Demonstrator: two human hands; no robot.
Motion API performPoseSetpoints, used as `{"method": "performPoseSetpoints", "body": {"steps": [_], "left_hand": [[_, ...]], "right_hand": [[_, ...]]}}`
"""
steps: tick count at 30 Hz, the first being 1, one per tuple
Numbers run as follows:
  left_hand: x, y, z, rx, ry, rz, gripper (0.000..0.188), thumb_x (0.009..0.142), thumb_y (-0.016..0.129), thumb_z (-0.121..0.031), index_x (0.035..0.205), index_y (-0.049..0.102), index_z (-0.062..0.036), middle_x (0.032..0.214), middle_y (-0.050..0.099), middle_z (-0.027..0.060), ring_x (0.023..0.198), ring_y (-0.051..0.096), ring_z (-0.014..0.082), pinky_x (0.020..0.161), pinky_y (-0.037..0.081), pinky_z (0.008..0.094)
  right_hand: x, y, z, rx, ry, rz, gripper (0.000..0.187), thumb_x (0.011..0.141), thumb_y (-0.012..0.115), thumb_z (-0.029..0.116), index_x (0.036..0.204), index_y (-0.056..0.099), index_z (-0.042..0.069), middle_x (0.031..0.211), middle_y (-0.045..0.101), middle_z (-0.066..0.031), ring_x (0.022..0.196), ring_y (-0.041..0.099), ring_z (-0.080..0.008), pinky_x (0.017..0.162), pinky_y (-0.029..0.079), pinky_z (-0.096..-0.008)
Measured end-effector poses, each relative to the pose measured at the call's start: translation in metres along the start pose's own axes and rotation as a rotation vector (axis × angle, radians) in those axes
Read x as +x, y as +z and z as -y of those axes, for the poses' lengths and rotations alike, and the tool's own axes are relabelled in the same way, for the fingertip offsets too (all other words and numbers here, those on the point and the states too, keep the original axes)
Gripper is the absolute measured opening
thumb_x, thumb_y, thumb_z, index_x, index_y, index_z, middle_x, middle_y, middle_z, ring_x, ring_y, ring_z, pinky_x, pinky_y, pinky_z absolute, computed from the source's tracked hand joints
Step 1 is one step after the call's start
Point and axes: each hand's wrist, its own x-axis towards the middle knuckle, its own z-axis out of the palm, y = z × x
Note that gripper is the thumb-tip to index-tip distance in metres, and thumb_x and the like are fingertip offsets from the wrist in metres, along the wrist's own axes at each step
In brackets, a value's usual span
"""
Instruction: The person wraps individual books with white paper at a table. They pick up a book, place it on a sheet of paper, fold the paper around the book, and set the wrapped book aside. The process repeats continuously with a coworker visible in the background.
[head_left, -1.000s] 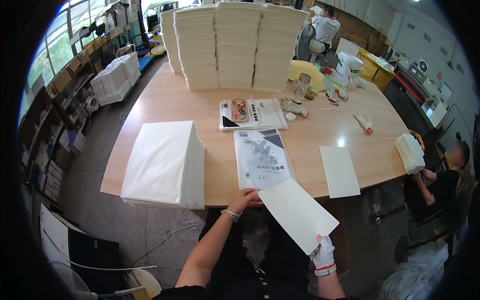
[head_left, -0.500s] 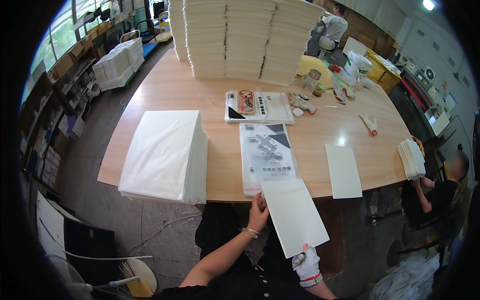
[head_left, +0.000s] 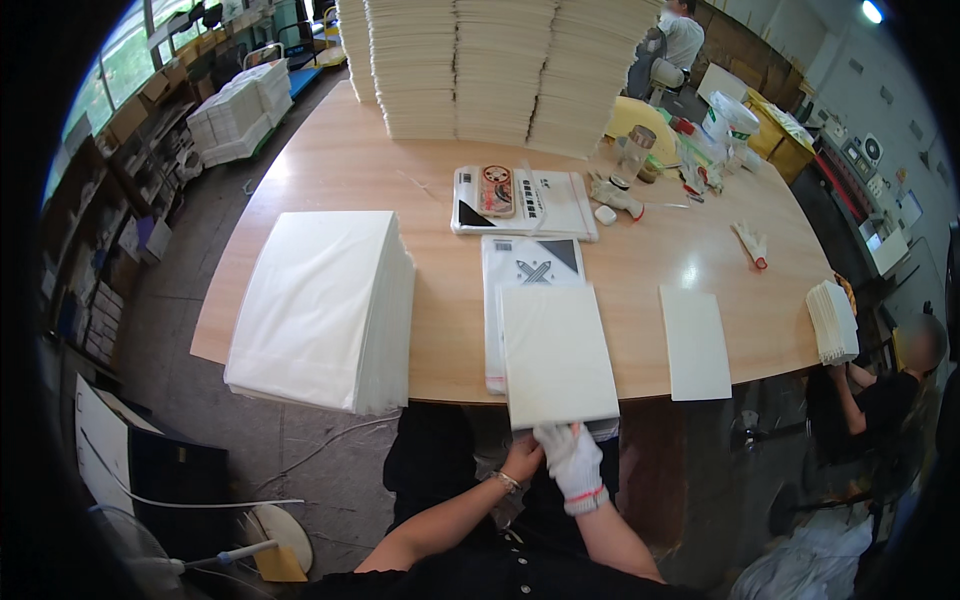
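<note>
A thin stack of cream paper (head_left: 560,355) lies over the near part of a pile of printed clear plastic bags (head_left: 495,300), its near end jutting past the table edge. My right hand (head_left: 573,462), in a white knit glove, grips the near end of that paper. Beside it, my bare left hand (head_left: 520,462) is closed just below the paper's near left corner; what its fingertips hold is hidden. To the left stands a thick block of white paper (head_left: 315,300). Another thin cream paper stack (head_left: 695,345) lies on the right.
Tall paper stacks (head_left: 500,75) stand at the back of the table (head_left: 330,175). More packed bags (head_left: 550,205) carry a patterned phone-like case (head_left: 496,190). A jar (head_left: 634,155), gloves (head_left: 751,245) and clutter sit at the right. A co-worker (head_left: 890,400) sits at the right edge near folded sheets (head_left: 831,320).
The cream paper has moved forward and left, straightening over the printed bags. My right hand has moved up and left with it; my left hand has come back toward me.
</note>
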Motion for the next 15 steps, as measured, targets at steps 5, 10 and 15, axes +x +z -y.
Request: {"method": "performPoseSetpoints", "body": {"steps": [5, 10, 15], "left_hand": [[0.004, -0.018, -0.034, -0.323, -0.038, -0.003, 0.040, 0.082, 0.056, -0.017, 0.115, 0.042, -0.0017, 0.108, 0.052, 0.0063, 0.096, 0.050, 0.0152, 0.082, 0.041, 0.0285], [-0.005, -0.060, -0.055, -0.158, -0.172, 0.000, 0.032, 0.085, 0.048, -0.029, 0.098, 0.057, -0.0009, 0.095, 0.057, 0.0044, 0.089, 0.052, 0.0121, 0.080, 0.040, 0.0260], [-0.009, -0.060, -0.050, -0.440, -0.380, -0.010, 0.033, 0.087, 0.042, -0.030, 0.091, 0.059, -0.0017, 0.086, 0.059, 0.0031, 0.080, 0.054, 0.0112, 0.073, 0.044, 0.0258]], "right_hand": [[0.002, 0.006, 0.025, -0.332, 0.120, -0.064, 0.025, 0.085, 0.044, 0.018, 0.104, 0.044, 0.002, 0.089, 0.055, -0.0137, 0.077, 0.058, -0.0264, 0.071, 0.049, -0.0416], [-0.010, 0.028, 0.022, -1.502, -0.242, 0.088, 0.011, 0.079, 0.051, 0.009, 0.081, 0.058, 0.001, 0.072, 0.055, -0.0084, 0.058, 0.056, -0.0187, 0.050, 0.044, -0.0310], [0.010, 0.046, -0.015, -2.078, -0.674, 0.303, 0.011, 0.067, 0.058, 0.016, 0.069, 0.055, 0.006, 0.075, 0.052, -0.0126, 0.070, 0.054, -0.0314, 0.060, 0.045, -0.0389]]}}
